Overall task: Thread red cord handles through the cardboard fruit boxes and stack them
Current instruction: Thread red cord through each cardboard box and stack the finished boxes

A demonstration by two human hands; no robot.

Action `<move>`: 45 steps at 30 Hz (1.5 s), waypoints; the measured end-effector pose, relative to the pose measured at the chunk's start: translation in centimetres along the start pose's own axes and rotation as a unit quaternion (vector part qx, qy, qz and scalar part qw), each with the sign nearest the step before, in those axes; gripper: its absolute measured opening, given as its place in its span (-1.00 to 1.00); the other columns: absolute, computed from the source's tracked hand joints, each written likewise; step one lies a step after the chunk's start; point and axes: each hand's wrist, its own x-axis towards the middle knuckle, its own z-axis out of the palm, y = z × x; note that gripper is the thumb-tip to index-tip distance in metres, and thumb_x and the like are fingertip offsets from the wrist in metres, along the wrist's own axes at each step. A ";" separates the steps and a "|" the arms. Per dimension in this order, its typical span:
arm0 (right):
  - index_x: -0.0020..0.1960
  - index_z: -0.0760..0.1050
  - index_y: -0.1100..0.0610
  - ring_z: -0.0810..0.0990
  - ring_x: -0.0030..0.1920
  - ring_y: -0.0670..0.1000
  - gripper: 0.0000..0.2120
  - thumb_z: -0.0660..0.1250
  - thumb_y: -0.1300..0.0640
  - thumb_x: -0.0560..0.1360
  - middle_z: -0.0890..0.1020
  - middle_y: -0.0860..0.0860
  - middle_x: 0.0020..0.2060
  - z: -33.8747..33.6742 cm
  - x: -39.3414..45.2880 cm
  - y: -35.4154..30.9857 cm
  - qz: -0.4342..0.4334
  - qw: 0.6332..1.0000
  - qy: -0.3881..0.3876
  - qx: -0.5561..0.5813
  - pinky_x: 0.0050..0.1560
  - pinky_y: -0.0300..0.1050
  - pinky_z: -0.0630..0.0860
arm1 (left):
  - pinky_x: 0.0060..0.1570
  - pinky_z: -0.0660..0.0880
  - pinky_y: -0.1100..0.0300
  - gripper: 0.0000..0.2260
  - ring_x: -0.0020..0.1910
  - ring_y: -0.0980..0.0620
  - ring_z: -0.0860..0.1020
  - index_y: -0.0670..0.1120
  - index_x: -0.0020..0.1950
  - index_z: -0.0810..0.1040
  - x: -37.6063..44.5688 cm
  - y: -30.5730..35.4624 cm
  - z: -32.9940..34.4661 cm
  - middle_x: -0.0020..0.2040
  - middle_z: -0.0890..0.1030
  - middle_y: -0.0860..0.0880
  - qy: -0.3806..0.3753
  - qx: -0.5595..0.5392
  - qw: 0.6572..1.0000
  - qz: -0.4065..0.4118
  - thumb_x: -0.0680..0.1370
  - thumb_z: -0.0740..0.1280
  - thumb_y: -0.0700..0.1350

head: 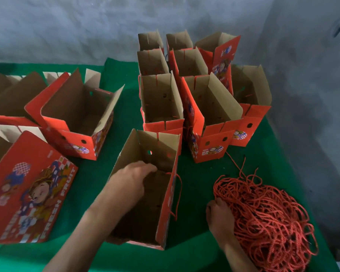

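Observation:
An open red cardboard fruit box point(166, 203) stands in front of me on the green cloth. A red cord loop point(178, 195) hangs down its right outer wall. My left hand point(133, 179) reaches into this box, fingers curled near the far inner wall; whether it holds anything is hidden. My right hand point(221, 216) rests on the left edge of a big tangled pile of red cords point(267, 218), fingers dug into the strands.
Several open boxes point(210, 107) stand packed together at the back right. Another open box point(77, 114) and a box lying flat point(29, 185) sit at the left with more behind. The green cloth point(124, 107) ends at a grey wall point(302, 95).

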 end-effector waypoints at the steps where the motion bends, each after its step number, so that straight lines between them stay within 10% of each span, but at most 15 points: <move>1: 0.20 0.58 0.08 0.55 0.20 0.08 -0.78 0.19 0.19 0.66 0.56 0.02 0.16 -0.1 0.0 -0.4 -0.006 1.000 0.006 -0.007 0.17 -0.06 0.46 | 0.42 0.36 0.10 -0.45 0.39 0.05 0.46 0.15 0.36 0.52 0.2 -0.9 -1.1 0.35 0.51 0.13 0.069 0.040 0.996 0.042 0.49 0.32 -0.37; 5: 0.01 0.59 0.16 0.64 -0.08 0.23 -0.91 0.38 0.32 0.57 0.63 0.11 -0.12 -0.4 0.5 -2.1 -0.068 0.994 0.059 0.054 -0.05 0.11 0.55 | 0.45 0.24 -0.17 -0.51 0.42 -0.25 0.46 -0.13 0.19 0.69 1.0 -5.2 -5.1 0.32 0.59 -0.15 0.126 0.113 0.976 0.141 0.31 0.52 -0.45; 12: 0.18 0.62 0.23 0.63 0.04 0.13 -0.83 0.28 0.24 0.68 0.67 0.12 0.02 -0.6 1.3 -3.8 -0.028 0.960 0.065 0.271 0.02 -0.11 0.44 | 0.61 -0.08 0.00 -0.56 0.62 0.11 -0.21 0.26 0.40 0.48 2.0 -7.7 -6.4 0.65 -0.01 0.13 0.020 0.227 0.959 0.169 0.53 0.40 0.19; 16: 0.14 0.66 0.30 0.63 0.08 0.20 -0.81 0.33 0.40 0.60 0.68 0.21 0.02 -1.2 1.6 -2.1 0.026 0.921 0.104 0.375 0.19 0.11 0.54 | 0.60 0.04 0.09 -0.62 0.60 0.14 0.15 0.10 0.18 0.67 1.9 -6.2 -5.7 0.52 0.39 0.11 0.031 0.196 0.961 0.194 0.47 0.42 0.26; 19: 0.13 0.68 0.22 0.66 0.09 0.13 -0.83 0.36 0.35 0.60 0.72 0.13 0.02 -2.0 1.2 0.0 0.100 0.872 0.162 0.451 0.21 0.09 0.55 | 0.26 0.47 0.11 -0.72 0.22 0.07 0.58 0.03 -0.02 0.67 1.7 -4.5 -4.3 0.08 0.66 0.14 0.047 0.154 0.966 0.200 0.49 0.44 0.22; 23: 0.12 0.66 0.21 0.70 -0.01 0.01 -0.88 0.43 0.26 0.59 0.74 0.10 -0.02 -3.6 0.0 1.5 0.180 0.775 0.220 0.565 -0.04 -0.33 0.59 | -0.23 0.45 0.11 -0.70 -0.14 0.00 0.58 0.03 -0.21 0.42 1.8 -1.4 -2.4 -0.14 0.61 0.09 0.025 0.112 0.975 0.189 0.56 0.33 0.20; 27: 0.04 0.68 0.22 0.71 -0.22 -0.13 -0.92 0.43 0.24 0.59 0.76 0.02 -0.23 -4.4 -1.0 -0.1 0.133 0.761 0.149 0.617 -0.18 -0.39 0.56 | -0.30 0.41 0.20 -0.69 -0.28 0.10 0.53 0.06 -0.31 0.34 2.5 1.1 -1.3 -0.28 0.52 0.12 -0.044 0.037 0.984 0.171 0.55 0.21 0.19; 31: 0.02 0.71 0.05 0.72 -0.08 -0.02 -0.93 0.45 0.14 0.57 0.76 0.01 -0.12 -4.6 -1.9 -2.8 0.031 0.783 0.072 0.617 -0.01 -0.17 0.62 | -0.25 0.62 0.33 -0.93 -0.14 0.22 0.70 0.19 -0.02 0.47 3.3 1.9 -0.3 -0.03 0.68 0.13 -0.186 -0.138 0.970 0.078 0.57 0.35 0.08; 41: -0.14 0.66 -0.28 0.69 -0.12 -0.08 -0.71 0.43 0.11 0.61 0.72 -0.17 -0.16 -4.7 0.1 -6.5 0.008 0.801 0.039 0.598 0.04 0.00 0.63 | 0.07 0.65 -0.09 -0.38 0.15 -0.07 0.67 0.21 0.51 0.16 3.9 3.6 1.1 0.29 0.58 -0.02 -0.330 -0.325 0.886 0.015 0.51 0.36 0.11; 45: -0.11 0.61 -0.14 0.65 -0.17 -0.18 -0.79 0.38 0.12 0.64 0.69 -0.18 -0.21 -4.6 0.6 -6.7 0.023 0.805 0.038 0.591 -0.01 -0.07 0.57 | 0.16 0.63 -0.04 -0.34 0.23 -0.04 0.62 0.24 0.53 0.14 3.8 3.7 1.4 0.34 0.53 0.02 -0.342 -0.363 0.867 0.019 0.49 0.35 0.18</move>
